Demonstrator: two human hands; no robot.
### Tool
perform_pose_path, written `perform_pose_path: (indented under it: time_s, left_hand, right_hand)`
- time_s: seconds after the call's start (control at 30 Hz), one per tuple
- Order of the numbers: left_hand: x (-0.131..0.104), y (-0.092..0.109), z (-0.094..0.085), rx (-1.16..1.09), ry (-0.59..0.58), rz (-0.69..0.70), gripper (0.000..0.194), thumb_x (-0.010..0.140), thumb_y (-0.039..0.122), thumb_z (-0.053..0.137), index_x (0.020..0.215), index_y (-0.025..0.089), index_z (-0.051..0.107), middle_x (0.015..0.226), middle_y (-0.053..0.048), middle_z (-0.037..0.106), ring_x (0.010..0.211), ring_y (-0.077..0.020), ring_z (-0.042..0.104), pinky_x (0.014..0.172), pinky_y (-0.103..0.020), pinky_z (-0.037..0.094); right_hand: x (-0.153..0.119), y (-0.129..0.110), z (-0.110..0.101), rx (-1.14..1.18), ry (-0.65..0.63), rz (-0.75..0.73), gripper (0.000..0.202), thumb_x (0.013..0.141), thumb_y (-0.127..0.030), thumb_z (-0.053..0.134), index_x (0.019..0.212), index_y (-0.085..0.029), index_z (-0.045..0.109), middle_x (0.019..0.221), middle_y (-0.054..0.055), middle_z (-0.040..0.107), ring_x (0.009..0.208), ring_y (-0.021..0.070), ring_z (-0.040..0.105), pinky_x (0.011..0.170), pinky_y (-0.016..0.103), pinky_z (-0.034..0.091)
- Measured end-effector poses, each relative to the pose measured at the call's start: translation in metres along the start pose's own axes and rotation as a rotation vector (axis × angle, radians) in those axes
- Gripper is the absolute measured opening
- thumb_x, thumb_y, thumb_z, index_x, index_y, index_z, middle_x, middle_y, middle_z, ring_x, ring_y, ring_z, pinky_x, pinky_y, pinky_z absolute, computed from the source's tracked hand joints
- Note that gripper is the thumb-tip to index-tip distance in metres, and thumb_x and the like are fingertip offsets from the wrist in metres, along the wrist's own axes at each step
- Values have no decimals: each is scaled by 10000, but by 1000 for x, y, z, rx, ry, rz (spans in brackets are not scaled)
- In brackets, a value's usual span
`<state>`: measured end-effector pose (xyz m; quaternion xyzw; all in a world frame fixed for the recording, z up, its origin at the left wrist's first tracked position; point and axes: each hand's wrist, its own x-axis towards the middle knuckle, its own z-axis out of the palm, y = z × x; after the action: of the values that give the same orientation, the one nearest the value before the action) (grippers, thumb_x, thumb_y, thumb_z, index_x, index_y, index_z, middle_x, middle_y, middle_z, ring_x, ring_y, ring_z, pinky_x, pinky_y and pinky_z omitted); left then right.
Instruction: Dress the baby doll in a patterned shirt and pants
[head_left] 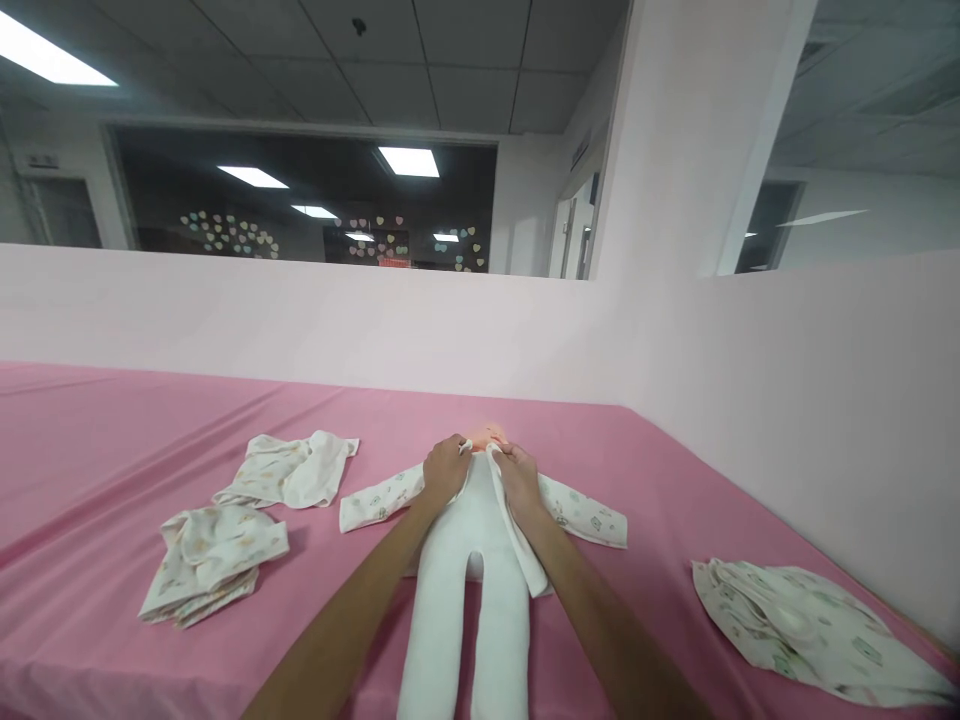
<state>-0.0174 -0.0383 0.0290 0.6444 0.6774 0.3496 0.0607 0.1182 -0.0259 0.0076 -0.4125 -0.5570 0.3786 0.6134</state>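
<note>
A doll in a white bodysuit with long white legs (435, 610) lies on its back on the pink cloth, its legs toward me. Under and around it is an opened patterned baby garment (589, 513), sleeves spread to both sides. My left hand (445, 468) is closed on the garment's edge at the left of the doll's neck. My right hand (519, 478) pinches the opposite front edge near the neck, and that panel's white inner side hangs down along the doll's right-hand side in view. A bit of the doll's peach-coloured head (489, 436) shows beyond my hands.
Two folded patterned garments lie at the left, one farther back (289, 470) and one nearer (214, 560). Another garment pile (817, 630) is at the right edge. Pink cloth (150, 430) covers the table, which meets a white wall (375, 330) with windows above.
</note>
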Motion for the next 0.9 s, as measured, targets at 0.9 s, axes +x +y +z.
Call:
perform_pose_path:
  time_s: [0.9]
  left_hand:
    - [-7,-5,-3,-111,20,252,293,946,334,436,843,189,670,892,-83,721,820,-220,633,744,-295,398]
  right_hand:
    - [-8,-25,6,-109,-91,-17,209,706,-361,606,780,-180,680,782,24,680,762,194,593,692,278,440]
